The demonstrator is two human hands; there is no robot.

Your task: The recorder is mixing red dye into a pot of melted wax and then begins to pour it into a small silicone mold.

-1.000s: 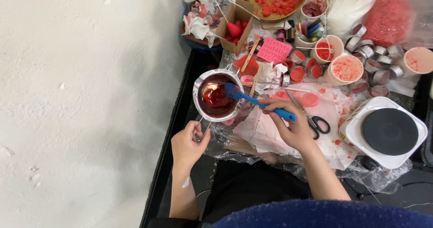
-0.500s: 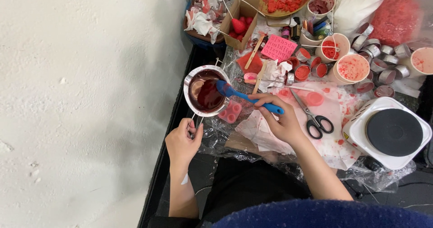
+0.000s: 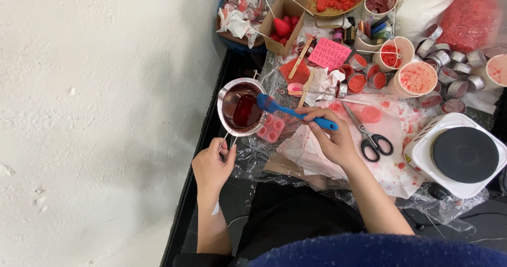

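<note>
Small metal melting pot (image 3: 242, 107), centre-left of frame, held above the table edge and tipped slightly; filled with dark red liquid, probably molten wax. Likely light but hot and prone to slopping; rigid, best held by the thin wire handle at its lower edge, kept level. Left hand (image 3: 212, 164), lower centre-left, fingers closed around that handle. Blue silicone spatula (image 3: 296, 113), blade resting inside the pot at its right rim, soft-tipped, stiff in the shaft. Right hand (image 3: 332, 137), centre, fingers pinched on the spatula's handle end. Pink silicone mould (image 3: 270, 127), just below and right of the pot, touching or nearly so. Scissors (image 3: 369, 135), right of the right hand, lying flat on stained paper. Electric hotplate (image 3: 458, 155), lower right, white body, black disc. Paper cups (image 3: 417, 78) with red residue, upper right. Cardboard box of strawberry shapes (image 3: 282, 19), top centre.
</note>
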